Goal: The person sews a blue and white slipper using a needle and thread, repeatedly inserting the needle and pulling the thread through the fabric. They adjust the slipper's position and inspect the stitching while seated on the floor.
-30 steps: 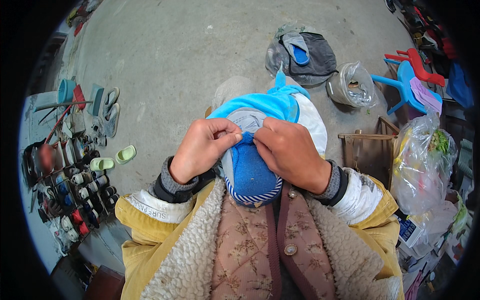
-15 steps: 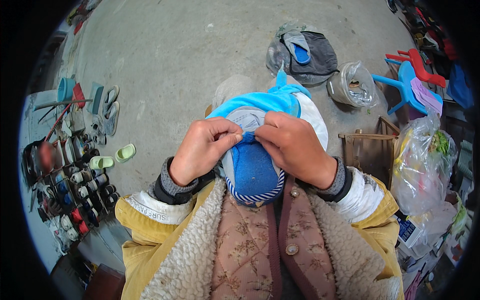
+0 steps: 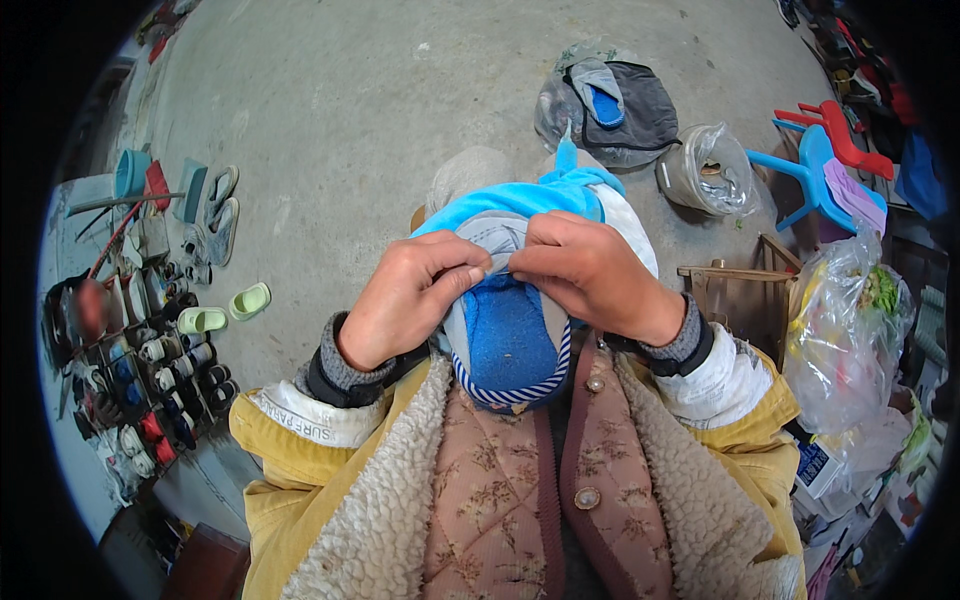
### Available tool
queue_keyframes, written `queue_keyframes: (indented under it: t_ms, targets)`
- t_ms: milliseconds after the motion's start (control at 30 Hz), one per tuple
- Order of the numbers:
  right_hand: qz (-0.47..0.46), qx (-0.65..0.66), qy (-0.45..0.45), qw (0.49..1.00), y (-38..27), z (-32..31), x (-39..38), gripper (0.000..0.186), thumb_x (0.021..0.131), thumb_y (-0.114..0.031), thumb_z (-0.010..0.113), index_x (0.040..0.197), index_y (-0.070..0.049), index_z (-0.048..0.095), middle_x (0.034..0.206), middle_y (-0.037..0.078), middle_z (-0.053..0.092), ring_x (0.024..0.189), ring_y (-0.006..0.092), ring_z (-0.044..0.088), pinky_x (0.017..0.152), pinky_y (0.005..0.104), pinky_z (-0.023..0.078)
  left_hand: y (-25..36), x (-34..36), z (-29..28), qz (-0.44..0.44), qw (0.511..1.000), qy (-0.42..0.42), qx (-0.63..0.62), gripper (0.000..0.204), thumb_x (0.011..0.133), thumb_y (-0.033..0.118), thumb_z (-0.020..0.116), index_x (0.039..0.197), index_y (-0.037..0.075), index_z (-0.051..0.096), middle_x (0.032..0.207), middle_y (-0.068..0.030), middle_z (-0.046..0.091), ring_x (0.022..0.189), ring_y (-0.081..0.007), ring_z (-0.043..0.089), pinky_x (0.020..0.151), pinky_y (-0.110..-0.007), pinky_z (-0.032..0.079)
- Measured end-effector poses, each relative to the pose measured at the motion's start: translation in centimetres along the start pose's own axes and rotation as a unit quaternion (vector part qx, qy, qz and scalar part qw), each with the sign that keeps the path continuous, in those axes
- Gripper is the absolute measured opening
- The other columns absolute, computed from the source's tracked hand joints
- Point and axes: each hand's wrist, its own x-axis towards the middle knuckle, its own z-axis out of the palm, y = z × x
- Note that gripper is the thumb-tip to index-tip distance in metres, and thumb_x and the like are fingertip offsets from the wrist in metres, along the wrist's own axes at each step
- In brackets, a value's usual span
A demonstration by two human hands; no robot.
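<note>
On my lap, close to my body, is a cloth slipper (image 3: 510, 345) with a blue panel, grey fabric and blue-and-white striped edging along its near rim. My left hand (image 3: 405, 300) is closed, thumb and forefinger pinching the fabric at the blue panel's far edge. My right hand (image 3: 595, 275) pinches the same edge just to the right, its fingers curled in. The grey lining (image 3: 492, 232) of the slipper rises behind the fingertips. Under it a bright blue cloth (image 3: 470, 210) lies across my knees. The exact fold between the fingertips is partly hidden.
A matching slipper (image 3: 604, 100) lies on a dark grey zip bag (image 3: 640, 105) ahead. To the right are a lined bin (image 3: 705, 170), a blue chair (image 3: 815, 180), a wooden stool (image 3: 730, 271) and plastic bags (image 3: 840, 330). A shoe rack (image 3: 150, 380) and green clogs (image 3: 250, 301) are left.
My right hand has shifted slightly up and right. The blue fold raised between my fingertips has dropped, and grey fabric now shows there. My left hand stays nearly in place.
</note>
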Motion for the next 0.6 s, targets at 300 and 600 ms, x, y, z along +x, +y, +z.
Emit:
queue_keyframes:
  t_ms: [300,600]
  targets:
    - [-0.037,0.095,-0.056,0.993,1.9,0.0,0.6,0.013,0.083,-0.001,0.071,0.095,-0.002,0.067,0.085,0.009,0.059,0.082,0.0300,0.059,0.072,0.0393,0.047,-0.3,0.4,-0.3,-0.005,0.999,-0.041,-0.004,0.010,0.095,0.007,0.064,0.100,-0.001,0.067,0.090,-0.0091,0.066,0.085,-0.0183,0.062,0.079,-0.032,0.049]
    - [-0.026,0.185,-0.079,0.979,2.8,0.4,0.7,0.016,0.082,0.001,0.075,0.096,0.000,0.069,0.086,0.008,0.065,0.083,0.0267,0.062,0.074,0.0375,0.048,-1.2,0.6,-0.6,-0.122,0.972,-0.116,-0.161,0.009,0.098,0.008,0.061,0.099,0.000,0.065,0.090,0.0017,0.060,0.084,-0.0064,0.052,0.076,-0.024,0.044]
